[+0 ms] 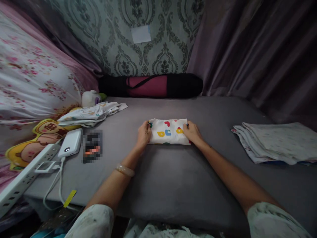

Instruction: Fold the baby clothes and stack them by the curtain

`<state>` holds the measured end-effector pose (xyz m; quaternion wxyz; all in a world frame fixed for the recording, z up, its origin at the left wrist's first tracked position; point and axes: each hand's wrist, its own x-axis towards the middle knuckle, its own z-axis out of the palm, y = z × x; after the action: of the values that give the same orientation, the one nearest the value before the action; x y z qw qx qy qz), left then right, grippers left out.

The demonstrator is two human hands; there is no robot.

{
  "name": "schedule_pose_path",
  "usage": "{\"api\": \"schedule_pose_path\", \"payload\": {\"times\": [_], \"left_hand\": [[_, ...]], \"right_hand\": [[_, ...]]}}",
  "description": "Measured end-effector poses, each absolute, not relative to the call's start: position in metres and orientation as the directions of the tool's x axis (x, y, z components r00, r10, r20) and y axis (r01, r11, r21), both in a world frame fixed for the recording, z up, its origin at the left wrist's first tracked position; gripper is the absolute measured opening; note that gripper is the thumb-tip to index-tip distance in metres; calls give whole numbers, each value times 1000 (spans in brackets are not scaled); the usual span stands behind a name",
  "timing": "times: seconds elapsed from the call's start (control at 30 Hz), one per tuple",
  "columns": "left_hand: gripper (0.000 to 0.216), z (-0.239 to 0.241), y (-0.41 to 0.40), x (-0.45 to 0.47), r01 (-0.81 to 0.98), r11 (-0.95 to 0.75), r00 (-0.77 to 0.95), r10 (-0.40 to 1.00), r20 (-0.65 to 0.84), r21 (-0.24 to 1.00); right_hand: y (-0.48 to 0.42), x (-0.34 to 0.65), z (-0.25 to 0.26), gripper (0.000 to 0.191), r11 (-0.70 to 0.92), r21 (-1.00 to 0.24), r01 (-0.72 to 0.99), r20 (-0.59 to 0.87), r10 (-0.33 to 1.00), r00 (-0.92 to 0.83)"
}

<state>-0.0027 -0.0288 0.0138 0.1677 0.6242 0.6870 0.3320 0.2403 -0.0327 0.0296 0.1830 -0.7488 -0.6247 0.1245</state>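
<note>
A small folded white cloth (168, 132) with coloured shapes printed on it lies flat on the grey bed surface (173, 178). My left hand (144, 133) grips its left edge with curled fingers; a pale bangle sits on that wrist. My right hand (192, 133) grips the right edge the same way. Both arms reach forward from the bottom of the view.
A stack of folded pale cloths (274, 142) lies at the right. Unfolded printed cloth (92, 113) lies at the left, near a white power bank (70, 143), cable and cartoon cushion (37, 140). A black-and-pink roll bag (151, 85) lies along the wall. Curtains hang at the right.
</note>
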Motion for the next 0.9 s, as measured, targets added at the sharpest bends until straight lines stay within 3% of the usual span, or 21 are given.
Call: {"api": "schedule_pose_path", "payload": {"times": [0.37, 0.67, 0.9], "left_hand": [[28, 4, -9, 4, 906, 83, -152, 979, 135, 416], [30, -3, -2, 5, 918, 145, -190, 978, 89, 368], [31, 6, -1, 8, 889, 232, -279, 958, 64, 396]], "right_hand": [[-25, 231, 27, 37, -165, -279, 946, 10, 985, 174], [-18, 230, 21, 38, -215, -248, 945, -1, 975, 222], [-16, 230, 20, 37, -261, -312, 914, -11, 962, 271]]}}
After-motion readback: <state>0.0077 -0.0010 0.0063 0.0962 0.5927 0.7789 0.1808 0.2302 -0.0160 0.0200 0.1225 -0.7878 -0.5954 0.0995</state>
